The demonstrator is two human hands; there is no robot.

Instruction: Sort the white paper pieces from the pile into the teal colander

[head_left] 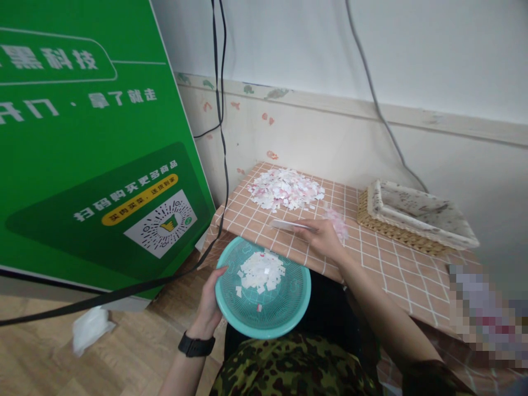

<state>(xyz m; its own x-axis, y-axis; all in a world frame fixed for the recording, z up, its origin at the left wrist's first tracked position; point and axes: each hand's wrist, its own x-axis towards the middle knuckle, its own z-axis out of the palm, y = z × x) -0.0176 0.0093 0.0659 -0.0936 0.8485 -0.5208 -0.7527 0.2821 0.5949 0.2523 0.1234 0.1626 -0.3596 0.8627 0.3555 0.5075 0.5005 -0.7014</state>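
My left hand [213, 297] grips the rim of a round teal plastic colander [305, 291], held below the table's front edge and over my lap. Inside it lies a heap of small white paper scraps [262, 270]. My right hand [322, 236], closed on a thin, flat white card-like piece [284, 225], is low over the table near that front edge; what the piece is exactly, I cannot tell. Beyond the hand, a larger pile of white and pinkish paper scraps [284, 190] sits on the tablecloth. A smaller pink heap [336, 223] is partly hidden behind my right hand.
The brown checked tablecloth [379, 269] covers the table against the wall. A wicker basket [404, 234] with a fabric lining stands at the right. To the left is a big green cabinet [82, 165], with a black cable [225, 165] hanging nearby. A white plastic bag [91, 330] lies on the floor.
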